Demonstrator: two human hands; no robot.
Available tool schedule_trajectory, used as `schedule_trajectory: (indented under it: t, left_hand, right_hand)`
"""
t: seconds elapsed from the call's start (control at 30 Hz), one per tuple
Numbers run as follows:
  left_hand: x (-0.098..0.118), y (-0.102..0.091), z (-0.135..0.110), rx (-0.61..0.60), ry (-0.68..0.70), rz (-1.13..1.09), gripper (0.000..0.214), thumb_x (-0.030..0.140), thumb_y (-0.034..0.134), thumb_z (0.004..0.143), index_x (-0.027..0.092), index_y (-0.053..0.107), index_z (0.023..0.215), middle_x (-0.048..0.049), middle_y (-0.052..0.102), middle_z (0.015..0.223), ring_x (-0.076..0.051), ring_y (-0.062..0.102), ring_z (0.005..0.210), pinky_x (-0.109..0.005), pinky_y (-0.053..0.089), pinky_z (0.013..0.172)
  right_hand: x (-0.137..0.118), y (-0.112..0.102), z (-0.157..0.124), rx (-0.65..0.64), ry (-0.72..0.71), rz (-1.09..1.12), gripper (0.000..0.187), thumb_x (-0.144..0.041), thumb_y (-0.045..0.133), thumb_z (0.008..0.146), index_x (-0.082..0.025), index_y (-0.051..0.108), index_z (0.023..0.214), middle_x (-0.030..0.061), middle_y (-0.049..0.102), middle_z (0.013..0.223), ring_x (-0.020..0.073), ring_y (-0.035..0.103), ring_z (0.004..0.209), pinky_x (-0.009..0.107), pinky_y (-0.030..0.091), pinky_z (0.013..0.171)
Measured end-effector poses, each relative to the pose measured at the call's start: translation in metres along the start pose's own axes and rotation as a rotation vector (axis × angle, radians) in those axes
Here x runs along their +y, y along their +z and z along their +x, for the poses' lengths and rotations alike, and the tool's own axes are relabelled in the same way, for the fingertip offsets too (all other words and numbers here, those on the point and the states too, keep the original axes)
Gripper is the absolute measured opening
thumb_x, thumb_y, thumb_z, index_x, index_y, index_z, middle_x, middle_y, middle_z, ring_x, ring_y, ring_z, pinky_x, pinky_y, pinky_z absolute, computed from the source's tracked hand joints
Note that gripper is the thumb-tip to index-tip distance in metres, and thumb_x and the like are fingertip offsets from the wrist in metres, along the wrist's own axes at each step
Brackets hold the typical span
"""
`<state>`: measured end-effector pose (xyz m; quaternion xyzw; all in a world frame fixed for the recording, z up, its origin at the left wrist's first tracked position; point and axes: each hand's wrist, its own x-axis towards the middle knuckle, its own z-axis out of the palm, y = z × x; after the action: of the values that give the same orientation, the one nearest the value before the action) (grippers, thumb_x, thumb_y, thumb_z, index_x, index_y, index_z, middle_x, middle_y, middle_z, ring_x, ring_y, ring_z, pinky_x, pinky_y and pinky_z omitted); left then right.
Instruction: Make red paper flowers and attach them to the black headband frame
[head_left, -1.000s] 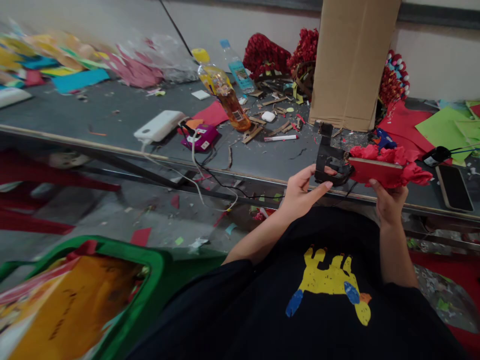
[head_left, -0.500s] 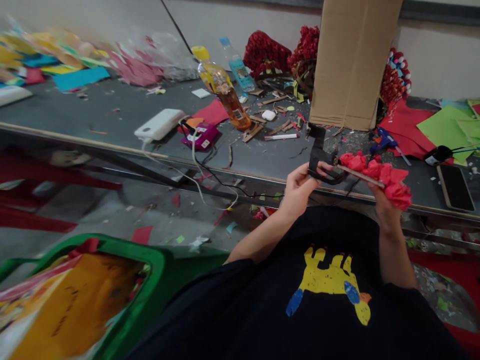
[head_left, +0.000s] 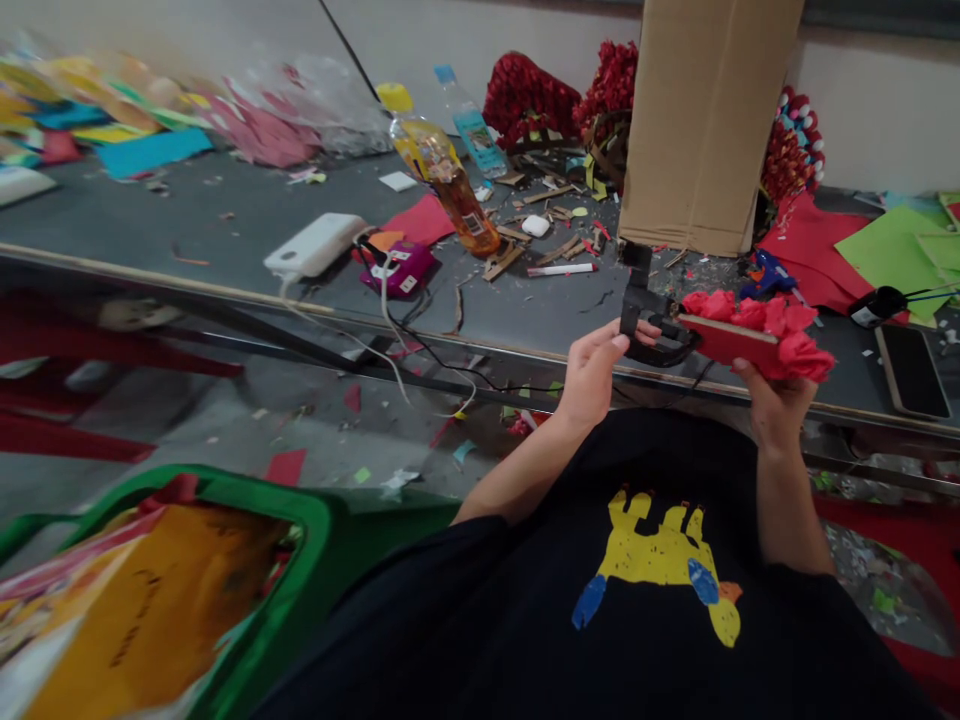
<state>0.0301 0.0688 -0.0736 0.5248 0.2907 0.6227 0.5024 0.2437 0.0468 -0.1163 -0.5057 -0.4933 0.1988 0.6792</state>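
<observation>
My left hand (head_left: 590,378) is closed on a black strap-like piece (head_left: 637,305) with a looped lower end, thumb on its near side. Against the loop's right side lies the end of a flat board (head_left: 731,343) with a red face and brown edge. Red crumpled-paper flowers (head_left: 780,315) cover the board's far side. My right hand (head_left: 776,405) grips the board's right part, with the thumb on the red face and the other fingers mostly hidden behind. Both hands are in front of the table edge, above my lap.
On the grey table (head_left: 300,195) stand a tea bottle (head_left: 465,205), a blue-labelled bottle (head_left: 476,130) and a cardboard sheet (head_left: 701,130). A blue glue gun (head_left: 769,272), phone (head_left: 911,370) and black jar (head_left: 877,308) lie right. A green bin (head_left: 319,520) stands lower left.
My right hand has turned the flowered board so its red flat face shows more towards me. The flowers have tipped away. My left hand keeps its hold on the black piece.
</observation>
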Motion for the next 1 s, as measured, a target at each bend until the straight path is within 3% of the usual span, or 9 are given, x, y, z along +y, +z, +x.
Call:
schedule_trajectory:
  t: [0.17, 0.53, 0.63, 0.83, 1.0]
  left_hand:
    - [0.001, -0.001, -0.007, -0.071, 0.094, 0.112, 0.024, 0.041, 0.069, 0.078, 0.019, 0.071, 0.088, -0.0051, 0.071, 0.091, -0.019, 0.065, 0.091, -0.031, 0.049, 0.086]
    - [0.002, -0.001, -0.008, -0.072, 0.152, 0.144, 0.023, 0.039, 0.069, 0.080, 0.019, 0.072, 0.090, -0.0053, 0.071, 0.092, -0.018, 0.065, 0.092, -0.030, 0.049, 0.090]
    - [0.003, -0.001, -0.007, -0.068, 0.073, 0.068, 0.021, 0.037, 0.072, 0.076, 0.018, 0.072, 0.087, -0.0048, 0.071, 0.091, -0.019, 0.065, 0.091, -0.031, 0.049, 0.089]
    - [0.007, -0.001, 0.002, -0.149, -0.229, -0.170, 0.009, 0.019, 0.070, 0.060, 0.017, 0.068, 0.068, -0.0038, 0.071, 0.084, -0.020, 0.065, 0.086, -0.031, 0.049, 0.081]
    - [0.010, -0.002, 0.005, -0.173, -0.260, -0.198, 0.010, 0.017, 0.060, 0.059, 0.016, 0.065, 0.067, -0.0050, 0.071, 0.086, -0.021, 0.065, 0.089, -0.035, 0.048, 0.084]
  right_hand:
    - [0.004, 0.005, 0.002, 0.050, -0.004, 0.085, 0.032, -0.032, 0.082, 0.059, -0.020, 0.067, 0.085, -0.0011, 0.070, 0.082, 0.0158, 0.066, 0.073, 0.034, 0.057, 0.074]
    - [0.004, 0.005, 0.003, 0.057, 0.006, 0.137, 0.032, -0.028, 0.084, 0.057, -0.021, 0.068, 0.084, -0.0017, 0.070, 0.082, 0.0134, 0.065, 0.071, 0.031, 0.056, 0.073]
    - [0.003, 0.006, 0.004, 0.063, 0.009, 0.131, 0.033, -0.028, 0.084, 0.056, -0.020, 0.068, 0.084, -0.0016, 0.069, 0.080, 0.0137, 0.064, 0.071, 0.031, 0.056, 0.074]
    - [0.006, 0.001, 0.001, 0.046, -0.026, 0.086, 0.028, -0.027, 0.083, 0.059, -0.020, 0.068, 0.082, -0.0018, 0.068, 0.078, 0.0135, 0.064, 0.070, 0.029, 0.055, 0.072]
    - [0.011, -0.001, 0.000, 0.025, -0.031, 0.039, 0.025, -0.025, 0.082, 0.060, -0.019, 0.068, 0.081, -0.0023, 0.068, 0.077, 0.0132, 0.064, 0.069, 0.028, 0.055, 0.069]
